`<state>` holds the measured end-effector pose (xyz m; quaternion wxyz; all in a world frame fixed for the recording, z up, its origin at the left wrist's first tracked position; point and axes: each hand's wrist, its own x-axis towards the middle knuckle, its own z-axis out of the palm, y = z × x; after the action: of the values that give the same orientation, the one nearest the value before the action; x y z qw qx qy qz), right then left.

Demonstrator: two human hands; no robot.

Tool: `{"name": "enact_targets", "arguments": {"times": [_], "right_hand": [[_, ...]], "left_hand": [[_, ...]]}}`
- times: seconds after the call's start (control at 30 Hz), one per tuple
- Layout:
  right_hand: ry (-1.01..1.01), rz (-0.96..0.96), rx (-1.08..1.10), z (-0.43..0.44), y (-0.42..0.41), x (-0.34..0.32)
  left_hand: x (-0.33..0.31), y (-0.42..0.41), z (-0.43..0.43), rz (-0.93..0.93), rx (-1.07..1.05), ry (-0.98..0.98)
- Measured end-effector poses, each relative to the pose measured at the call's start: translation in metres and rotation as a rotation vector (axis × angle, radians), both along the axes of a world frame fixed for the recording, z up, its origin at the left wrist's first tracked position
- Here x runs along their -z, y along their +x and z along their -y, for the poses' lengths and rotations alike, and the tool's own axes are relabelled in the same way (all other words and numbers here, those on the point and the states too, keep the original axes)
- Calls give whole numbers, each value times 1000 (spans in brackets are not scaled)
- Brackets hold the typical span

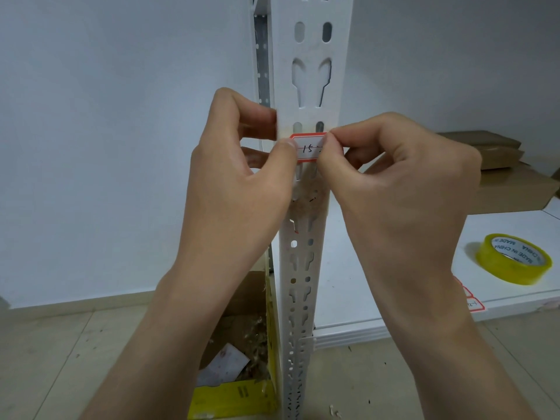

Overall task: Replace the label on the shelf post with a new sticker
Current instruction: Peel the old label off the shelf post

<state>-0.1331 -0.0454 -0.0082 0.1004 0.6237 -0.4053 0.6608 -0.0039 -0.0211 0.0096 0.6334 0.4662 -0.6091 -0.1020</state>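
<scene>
A white slotted shelf post (313,56) runs up the middle of the head view. A white sticker with a red border (307,147), handwritten "15", lies across the post at mid height. My left hand (239,165) pinches the sticker's left end with its thumb, fingers curled round the post's left edge. My right hand (403,177) pinches the sticker's right end between thumb and forefinger. Below the sticker the post shows torn paper residue (306,204) with small red and black specks.
A roll of clear yellowish tape (515,259) lies on the white shelf board (394,310) at right, beside a sheet of red-bordered labels (472,301). Brown cardboard boxes (500,165) sit further back. A yellow box of scraps (239,353) stands on the floor left of the post.
</scene>
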Motion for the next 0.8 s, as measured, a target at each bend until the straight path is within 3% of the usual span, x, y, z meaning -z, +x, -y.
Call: {"name": "enact_targets", "arguments": {"times": [0.8], "right_hand": [[-28,-40,-46,-2,-9,-4]], "left_hand": [[-1,1,0,-4,22,-23]]}}
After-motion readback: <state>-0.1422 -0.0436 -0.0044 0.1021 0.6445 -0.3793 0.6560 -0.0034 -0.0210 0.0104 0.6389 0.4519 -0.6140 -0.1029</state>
